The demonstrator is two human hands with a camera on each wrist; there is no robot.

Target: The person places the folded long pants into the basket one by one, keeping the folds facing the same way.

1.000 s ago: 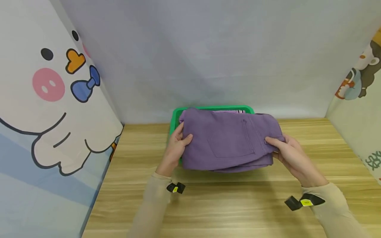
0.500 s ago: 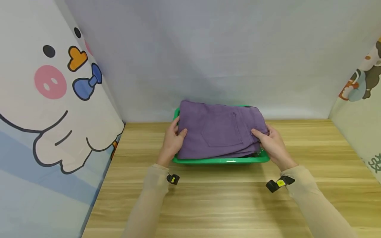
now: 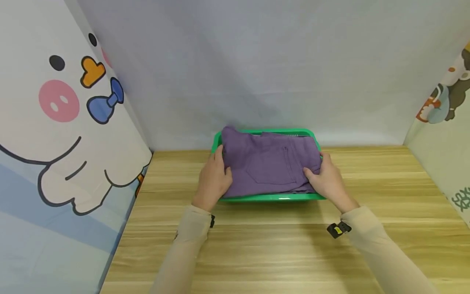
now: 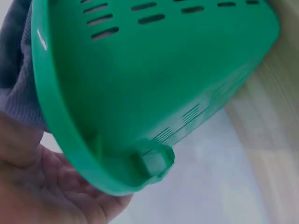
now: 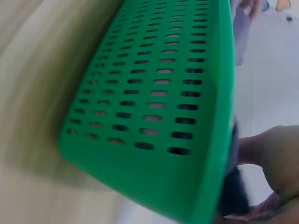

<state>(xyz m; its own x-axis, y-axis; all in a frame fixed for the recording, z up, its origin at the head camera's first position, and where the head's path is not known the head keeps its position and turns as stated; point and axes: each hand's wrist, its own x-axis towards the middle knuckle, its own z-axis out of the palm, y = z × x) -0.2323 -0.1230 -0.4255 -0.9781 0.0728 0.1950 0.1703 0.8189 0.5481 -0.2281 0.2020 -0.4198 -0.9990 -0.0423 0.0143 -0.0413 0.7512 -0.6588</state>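
Folded purple pants (image 3: 269,163), with a stitched pocket facing up, lie in the green basket (image 3: 271,198) and cover most of its opening. My left hand (image 3: 212,179) holds their left end at the basket's left rim, thumb on top. At the opposite end my right hand (image 3: 328,177) grips the pants near the waistband, its thumb on the cloth. In the left wrist view, the left palm (image 4: 51,186) is beside the rim and a fold of the cloth (image 4: 21,88) hangs close by. The right wrist view shows part of the right hand (image 5: 280,163) beyond the slotted basket wall.
The basket stands at the back of a wooden table (image 3: 271,249), close to a pale curtain-like wall (image 3: 271,73). Side panels with cartoon prints, one on the left (image 3: 58,134) and one on the right (image 3: 444,151), bound the table.
Both hands have brought the pants back and down into the basket. The right hand has moved left, and the front rim and back rim now show around the cloth.
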